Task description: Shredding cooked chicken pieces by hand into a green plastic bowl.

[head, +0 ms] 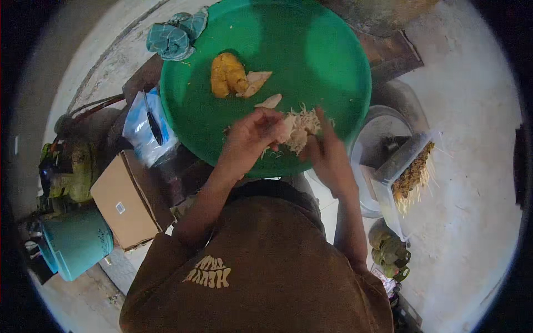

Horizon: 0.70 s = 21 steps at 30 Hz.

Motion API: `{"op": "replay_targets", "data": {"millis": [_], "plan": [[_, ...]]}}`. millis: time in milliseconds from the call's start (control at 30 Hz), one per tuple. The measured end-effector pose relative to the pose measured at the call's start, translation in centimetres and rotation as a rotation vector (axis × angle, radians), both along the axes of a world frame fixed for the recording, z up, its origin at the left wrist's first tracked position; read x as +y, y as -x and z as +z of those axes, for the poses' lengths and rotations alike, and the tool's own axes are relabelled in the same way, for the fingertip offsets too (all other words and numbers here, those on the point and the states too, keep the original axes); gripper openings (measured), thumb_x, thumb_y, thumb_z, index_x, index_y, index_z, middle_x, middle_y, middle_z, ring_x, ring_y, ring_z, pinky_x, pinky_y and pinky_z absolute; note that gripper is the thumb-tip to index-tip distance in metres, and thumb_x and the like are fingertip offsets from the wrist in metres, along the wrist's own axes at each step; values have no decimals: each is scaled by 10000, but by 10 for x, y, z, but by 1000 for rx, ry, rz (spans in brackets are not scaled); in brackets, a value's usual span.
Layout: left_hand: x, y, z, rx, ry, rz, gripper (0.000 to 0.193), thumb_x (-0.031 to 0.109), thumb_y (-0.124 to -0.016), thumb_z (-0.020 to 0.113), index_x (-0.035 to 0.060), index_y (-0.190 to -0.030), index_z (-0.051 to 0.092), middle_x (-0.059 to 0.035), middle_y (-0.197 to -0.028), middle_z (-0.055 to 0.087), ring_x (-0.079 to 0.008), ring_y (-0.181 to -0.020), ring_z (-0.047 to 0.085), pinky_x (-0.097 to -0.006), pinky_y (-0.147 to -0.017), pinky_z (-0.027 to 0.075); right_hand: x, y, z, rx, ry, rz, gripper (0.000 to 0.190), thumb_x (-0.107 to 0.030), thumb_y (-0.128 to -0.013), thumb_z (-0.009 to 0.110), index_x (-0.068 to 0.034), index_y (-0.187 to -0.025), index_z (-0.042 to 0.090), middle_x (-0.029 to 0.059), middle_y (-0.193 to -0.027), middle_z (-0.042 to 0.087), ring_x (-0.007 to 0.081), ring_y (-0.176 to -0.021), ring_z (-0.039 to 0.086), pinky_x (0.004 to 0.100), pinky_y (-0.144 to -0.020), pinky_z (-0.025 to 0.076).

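My left hand (255,135) is bent around a piece of pale cooked meat, likely chicken, above the near part of a round green plastic tray (333,77). At its right, my right hand (331,156) is blurred beside the pale shredded meat (303,127); whether its fingers grip any is unclear. Shreds lie under and between the hands. Beyond them on the tray is a pale meat piece (270,101). Farther off lies a yellow-skinned cooked meat piece (227,75), touching another pale piece (257,82).
A checked cloth (170,39) hangs over the tray's far left rim. Left are a black-handled knife (154,125) on a plastic bag (145,143) and a cardboard box (125,200). A clear container of skewered food (412,172) stands right.
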<state>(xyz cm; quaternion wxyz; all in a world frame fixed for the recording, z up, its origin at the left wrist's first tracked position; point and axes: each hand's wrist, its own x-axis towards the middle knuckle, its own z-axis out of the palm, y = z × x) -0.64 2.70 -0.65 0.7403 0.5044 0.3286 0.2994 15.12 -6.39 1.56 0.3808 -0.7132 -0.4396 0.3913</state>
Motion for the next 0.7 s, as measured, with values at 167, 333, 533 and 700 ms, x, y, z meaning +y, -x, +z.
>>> {"op": "replay_targets", "data": {"millis": [167, 333, 533, 700], "plan": [[2, 6, 10, -164, 359, -117, 181, 165, -897, 580, 16, -1001, 575, -22, -796, 581, -107, -661, 564, -250, -563, 469, -16, 1, 32, -27, -224, 120, 540, -26, -849, 491, -35, -1361, 320, 196, -899, 650, 364, -798, 645, 399, -783, 490], [-1, 5, 15, -187, 538, -177, 195, 190, -898, 581, 23, -999, 578, -10, -789, 573, -98, -629, 552, -241, -547, 462, -20, 2, 38, -215, -245, 289, 582, -8, -810, 534, -80, -1356, 346, 202, -1096, 610, 372, -976, 609, 390, -863, 470], [-2, 6, 14, -161, 484, -239, 212, 214, -906, 575, 29, -1011, 585, 5, -782, 558, -81, -612, 524, -233, -544, 448, -13, -3, 29, -301, -384, 310, 473, -3, -817, 531, -61, -1282, 476, 200, -1035, 628, 336, -845, 651, 372, -775, 506], [-4, 10, 5, -102, 377, -177, 200, 176, -902, 578, 23, -1031, 575, -9, -812, 568, -97, -662, 549, -235, -595, 473, -6, -16, 11, -89, -336, 43, 385, -58, -882, 497, -50, -1267, 513, 190, -931, 650, 261, -691, 647, 325, -702, 500]]}}
